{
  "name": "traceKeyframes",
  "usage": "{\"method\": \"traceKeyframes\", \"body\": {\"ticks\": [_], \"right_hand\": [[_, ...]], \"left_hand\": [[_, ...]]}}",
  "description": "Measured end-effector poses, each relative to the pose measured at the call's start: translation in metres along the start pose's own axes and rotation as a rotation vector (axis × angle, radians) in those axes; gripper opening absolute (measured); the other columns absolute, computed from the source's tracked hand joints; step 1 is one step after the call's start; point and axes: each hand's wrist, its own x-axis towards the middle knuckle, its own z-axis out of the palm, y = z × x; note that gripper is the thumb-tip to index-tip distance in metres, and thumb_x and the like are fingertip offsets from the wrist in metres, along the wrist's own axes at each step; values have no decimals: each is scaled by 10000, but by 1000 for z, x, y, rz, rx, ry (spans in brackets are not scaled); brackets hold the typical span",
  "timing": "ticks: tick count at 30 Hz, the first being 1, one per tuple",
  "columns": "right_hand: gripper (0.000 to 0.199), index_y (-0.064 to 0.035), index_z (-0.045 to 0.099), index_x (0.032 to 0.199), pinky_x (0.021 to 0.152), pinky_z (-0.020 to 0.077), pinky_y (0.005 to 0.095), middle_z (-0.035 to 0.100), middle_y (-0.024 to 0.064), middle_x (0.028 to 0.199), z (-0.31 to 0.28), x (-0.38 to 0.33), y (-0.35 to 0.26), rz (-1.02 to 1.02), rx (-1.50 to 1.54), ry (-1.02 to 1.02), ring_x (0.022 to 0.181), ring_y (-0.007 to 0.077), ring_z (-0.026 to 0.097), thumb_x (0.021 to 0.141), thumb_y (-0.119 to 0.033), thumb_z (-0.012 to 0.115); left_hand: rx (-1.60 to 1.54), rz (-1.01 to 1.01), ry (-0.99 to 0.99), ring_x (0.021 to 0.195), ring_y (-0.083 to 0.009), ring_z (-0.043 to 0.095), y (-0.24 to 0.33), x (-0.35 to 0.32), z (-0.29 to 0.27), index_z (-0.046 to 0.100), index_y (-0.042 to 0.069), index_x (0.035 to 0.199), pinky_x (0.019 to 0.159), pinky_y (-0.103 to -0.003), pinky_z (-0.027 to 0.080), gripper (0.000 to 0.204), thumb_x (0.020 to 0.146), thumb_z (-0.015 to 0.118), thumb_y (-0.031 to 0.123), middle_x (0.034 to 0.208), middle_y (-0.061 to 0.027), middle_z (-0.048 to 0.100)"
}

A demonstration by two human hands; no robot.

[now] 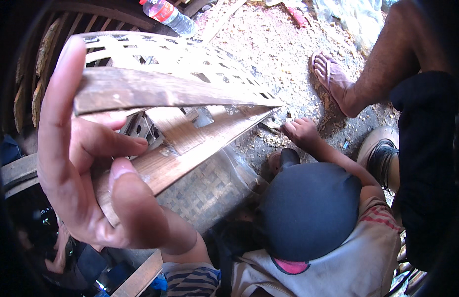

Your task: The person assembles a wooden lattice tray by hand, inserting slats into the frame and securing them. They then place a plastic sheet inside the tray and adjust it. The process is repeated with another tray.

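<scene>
My left hand, in a striped sleeve, is closed round a flat bamboo strip, with the thumb in front and the fingers curled behind. A second, darker strip runs above it past my raised index finger. The two strips converge at a narrow point on the right. An open bamboo lattice spreads behind them, and wide woven bands cross between the strips. Whether all these parts are joined is hard to see. My right hand is out of view.
A person in a dark cap crouches close on the right, one hand near the strips' point. Another person's sandalled foot stands beyond. A plastic bottle lies at the back. Below the strips is a woven panel; wooden slats stand left.
</scene>
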Motion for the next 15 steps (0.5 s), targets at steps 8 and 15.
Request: {"method": "traceKeyframes", "body": {"ticks": [8, 15], "right_hand": [[231, -105, 669, 1027, 522, 493, 313, 681, 45, 726, -40, 46, -14, 71, 213, 188, 581, 182, 649, 812, -104, 753], [302, -97, 661, 1100, 483, 489, 344, 675, 59, 723, -42, 63, -21, 126, 257, 288, 550, 219, 630, 807, -65, 725]], "left_hand": [[0, 80, -48, 661, -132, 648, -13, 3, -9, 492, -91, 1388, 1042, -469, 493, 772, 662, 439, 167, 724, -112, 652], [-248, 230, -604, 655, -136, 653, -50, 43, -51, 408, -97, 1449, 1081, -507, 450, 794, 724, 480, 218, 714, -97, 641]]}}
